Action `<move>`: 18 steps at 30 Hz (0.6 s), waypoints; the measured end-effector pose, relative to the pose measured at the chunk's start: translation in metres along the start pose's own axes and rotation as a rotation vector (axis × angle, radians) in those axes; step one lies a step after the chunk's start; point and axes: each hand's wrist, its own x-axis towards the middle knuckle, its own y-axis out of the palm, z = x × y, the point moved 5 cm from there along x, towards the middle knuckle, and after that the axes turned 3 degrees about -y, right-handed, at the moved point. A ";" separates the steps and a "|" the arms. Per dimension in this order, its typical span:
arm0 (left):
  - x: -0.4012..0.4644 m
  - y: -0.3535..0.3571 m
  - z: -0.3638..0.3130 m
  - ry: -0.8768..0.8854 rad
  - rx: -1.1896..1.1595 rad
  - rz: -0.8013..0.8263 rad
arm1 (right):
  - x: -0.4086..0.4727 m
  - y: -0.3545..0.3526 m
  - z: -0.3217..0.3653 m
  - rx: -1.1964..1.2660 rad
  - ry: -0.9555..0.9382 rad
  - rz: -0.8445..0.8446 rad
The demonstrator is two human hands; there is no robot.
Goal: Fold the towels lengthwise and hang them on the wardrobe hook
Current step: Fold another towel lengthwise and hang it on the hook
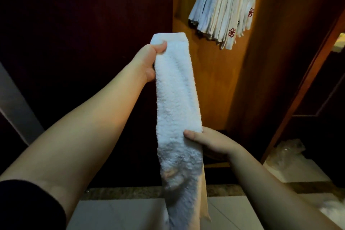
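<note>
Head view: folded white towel [177,99] running down the centre of the frame. Left hand [149,61] pinching its top end, thumb over the front; right hand [207,142] grasping it lower down, thumb on the front. Bundle of hung towels [225,7] at upper right against the wooden wardrobe [214,84]. Tiled floor [115,213] below.
</note>
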 end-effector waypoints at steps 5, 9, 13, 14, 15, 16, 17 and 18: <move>0.015 -0.016 0.016 -0.084 0.010 -0.126 | -0.003 0.012 -0.010 0.183 0.036 0.113; 0.022 -0.031 0.028 -0.150 0.001 -0.187 | -0.008 0.018 -0.004 0.161 0.052 0.159; 0.026 -0.044 0.037 -0.177 0.024 -0.214 | -0.012 0.025 0.011 0.144 0.057 0.223; 0.027 -0.046 0.040 -0.177 0.030 -0.213 | -0.011 0.026 0.015 0.131 0.065 0.237; 0.028 -0.049 0.043 -0.182 0.040 -0.216 | -0.011 0.027 0.017 0.124 0.078 0.243; 0.027 -0.052 0.048 -0.191 0.056 -0.226 | -0.009 0.028 0.019 0.124 0.099 0.247; 0.027 -0.055 0.055 -0.201 0.076 -0.232 | -0.007 0.029 0.020 0.128 0.118 0.246; 0.031 -0.061 0.063 -0.210 0.097 -0.235 | -0.006 0.029 0.023 0.144 0.129 0.237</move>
